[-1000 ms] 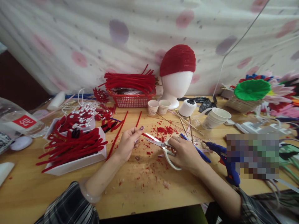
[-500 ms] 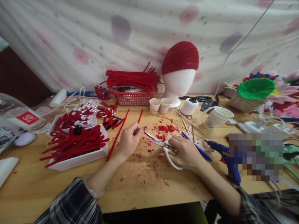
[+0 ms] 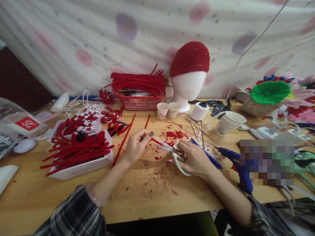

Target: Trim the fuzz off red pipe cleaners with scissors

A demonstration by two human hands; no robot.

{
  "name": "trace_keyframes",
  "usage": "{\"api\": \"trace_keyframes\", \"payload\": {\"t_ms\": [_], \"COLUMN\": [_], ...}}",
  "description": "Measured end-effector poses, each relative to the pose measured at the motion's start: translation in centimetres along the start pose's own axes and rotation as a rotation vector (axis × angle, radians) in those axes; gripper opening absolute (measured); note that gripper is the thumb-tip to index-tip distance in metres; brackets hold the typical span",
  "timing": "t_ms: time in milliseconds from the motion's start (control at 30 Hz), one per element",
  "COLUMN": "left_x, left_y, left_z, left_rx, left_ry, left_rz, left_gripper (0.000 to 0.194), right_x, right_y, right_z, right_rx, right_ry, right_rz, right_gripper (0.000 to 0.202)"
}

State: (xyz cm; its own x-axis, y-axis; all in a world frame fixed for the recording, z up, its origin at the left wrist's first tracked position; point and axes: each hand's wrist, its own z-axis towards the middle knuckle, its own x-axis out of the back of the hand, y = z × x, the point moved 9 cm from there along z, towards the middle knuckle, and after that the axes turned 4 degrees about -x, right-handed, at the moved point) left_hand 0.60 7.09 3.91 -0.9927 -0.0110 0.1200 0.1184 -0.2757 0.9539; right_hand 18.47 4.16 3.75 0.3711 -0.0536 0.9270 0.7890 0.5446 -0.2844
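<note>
While the left hand (image 3: 136, 146) has its thumb and fingers pressed together on a thin red strip (image 3: 156, 141), the right hand (image 3: 194, 158) grips a pair of pale-handled scissors (image 3: 169, 148), its fingers clamped around the loops. The strip points from the left fingertips toward the right hand, above the middle of the worktop (image 3: 137, 203), and its far end reaches the blades, which stand a little apart; whether they touch it cannot be told. Red scraps (image 3: 173, 137) lie thickest just past the scissors and scatter thinly toward the near edge.

A long red stem (image 3: 125, 139) lies slantwise just beside the left hand, with a shorter stem (image 3: 147, 122) beyond the fingers. Further left, a white box (image 3: 83, 168) holds a heap of fuzzy red stems (image 3: 81, 149), and white beads (image 3: 91, 114) lie behind it. At the back, more red stems are piled on a red basket (image 3: 140, 104), next to a white foam head (image 3: 188, 85) wearing a red covering (image 3: 190, 59). Two small paper cups (image 3: 162, 111) stand in front, a white spool (image 3: 199, 113) to their right. Near the right hand lies a blue pen-like tool (image 3: 208, 155), and further right a blue glue gun (image 3: 244, 180)
</note>
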Motion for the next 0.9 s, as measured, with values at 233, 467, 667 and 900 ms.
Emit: {"api": "trace_keyframes", "payload": {"t_ms": [233,467,667,900], "left_x": [-0.06,-0.43,-0.41,-0.24], "left_y": [-0.20,-0.56,-0.55,-0.51], "left_z": [0.22,0.02,0.10,0.14], "left_rx": [0.007,0.003,-0.002,-0.023], "left_ry": [-0.021,-0.046,-0.046,-0.040], "left_rz": [-0.086,-0.068,-0.077,-0.057], "left_gripper": [0.035,0.034,0.034,0.032], "right_x": [0.01,0.07,-0.21,-0.37], "right_y": [0.02,-0.20,0.04,0.31], "right_z": [0.09,0.03,-0.08,-0.23], "right_rx": [-0.007,0.000,-0.001,-0.015], "right_ry": [-0.023,-0.015,-0.029,-0.025], "right_rz": [0.013,0.013,0.007,-0.008], "right_gripper": [0.025,0.026,0.031,0.033]}}
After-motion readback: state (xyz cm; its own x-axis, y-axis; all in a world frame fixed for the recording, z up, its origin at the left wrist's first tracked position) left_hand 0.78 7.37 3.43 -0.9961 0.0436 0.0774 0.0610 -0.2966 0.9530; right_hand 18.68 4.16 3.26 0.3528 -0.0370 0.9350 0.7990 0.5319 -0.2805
